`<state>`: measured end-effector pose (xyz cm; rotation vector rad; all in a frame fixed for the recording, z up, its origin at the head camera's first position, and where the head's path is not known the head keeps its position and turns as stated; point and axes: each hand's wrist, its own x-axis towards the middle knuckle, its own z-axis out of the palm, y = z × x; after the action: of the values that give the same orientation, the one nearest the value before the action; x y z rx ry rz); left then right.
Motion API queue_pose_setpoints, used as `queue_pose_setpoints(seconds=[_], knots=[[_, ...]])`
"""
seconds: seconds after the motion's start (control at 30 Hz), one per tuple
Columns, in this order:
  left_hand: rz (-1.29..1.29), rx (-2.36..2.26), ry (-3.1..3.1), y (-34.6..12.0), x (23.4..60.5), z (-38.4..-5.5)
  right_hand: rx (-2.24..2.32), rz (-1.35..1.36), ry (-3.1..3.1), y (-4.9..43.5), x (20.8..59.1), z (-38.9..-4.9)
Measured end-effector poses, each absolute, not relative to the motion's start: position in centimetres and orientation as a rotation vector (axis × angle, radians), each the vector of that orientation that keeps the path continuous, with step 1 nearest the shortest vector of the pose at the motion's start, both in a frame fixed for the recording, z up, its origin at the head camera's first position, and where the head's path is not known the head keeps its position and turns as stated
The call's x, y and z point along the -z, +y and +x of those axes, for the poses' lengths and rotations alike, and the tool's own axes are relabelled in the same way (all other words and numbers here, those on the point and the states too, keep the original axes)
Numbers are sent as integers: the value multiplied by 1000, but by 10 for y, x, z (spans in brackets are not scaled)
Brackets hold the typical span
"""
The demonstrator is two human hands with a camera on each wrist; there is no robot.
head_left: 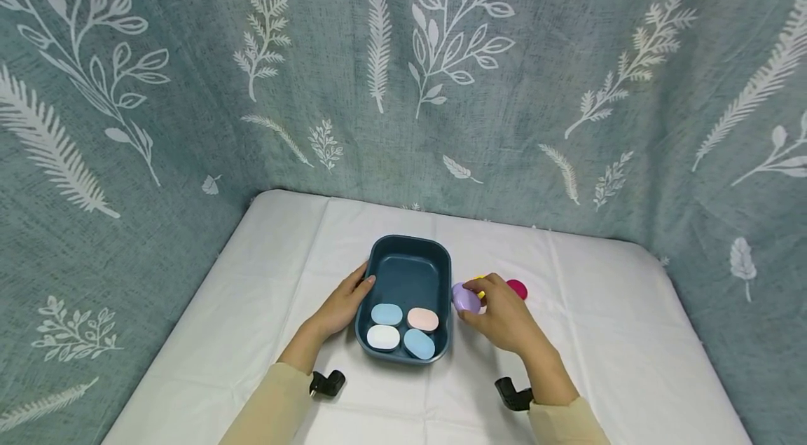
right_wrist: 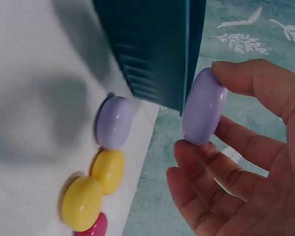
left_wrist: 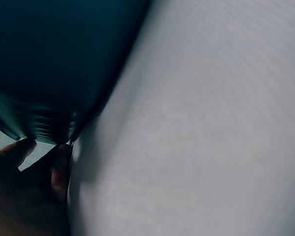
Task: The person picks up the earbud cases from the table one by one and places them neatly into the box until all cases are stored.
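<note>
A dark teal tray (head_left: 408, 240) stands on the white table. At its left side the left hand (head_left: 340, 301) holds the wall, the thumb over the rim and the fingers outside. The right hand (head_left: 501, 312) pinches a glossy purple oval piece (right_wrist: 204, 107) between thumb and fingertips, beside the tray's right wall and above the table. In the tray's near half lie two blue oval pieces (head_left: 387, 314), a pink one (head_left: 422, 319) and a white one (head_left: 383, 337). In the right wrist view, a second purple oval piece (right_wrist: 114, 123) rests on the table beneath the hand.
Two yellow oval pieces (right_wrist: 82, 202) and a crimson one (head_left: 517, 289) lie in a row right of the tray, partly behind the right hand in the head view. A patterned grey-green curtain (head_left: 378, 80) surrounds the back and sides of the table (head_left: 302, 249).
</note>
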<state>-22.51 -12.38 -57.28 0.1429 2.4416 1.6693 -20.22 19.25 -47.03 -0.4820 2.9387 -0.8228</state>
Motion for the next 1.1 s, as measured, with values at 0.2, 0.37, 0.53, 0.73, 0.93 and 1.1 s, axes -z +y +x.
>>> queue_pose_setpoints(seconds=[0.2,0.37,0.53,0.73,0.93,1.1], knots=[[134,-1658,2447,-124,574,-225,828,-520,2947,183,464,-206],[148,-1661,2445,-124,574,-225,802,-561,2969,175,463,-211],[143,-1656,2451,-124,573,-225,818,-549,2952,167,463,-216],[131,-1673,2423,-125,572,-224,834,-550,2921,156,467,-222],[117,-1675,2414,-125,572,-223,822,-566,2907,148,472,-226],[121,-1670,2431,-125,572,-224,795,-588,2904,143,477,-230]])
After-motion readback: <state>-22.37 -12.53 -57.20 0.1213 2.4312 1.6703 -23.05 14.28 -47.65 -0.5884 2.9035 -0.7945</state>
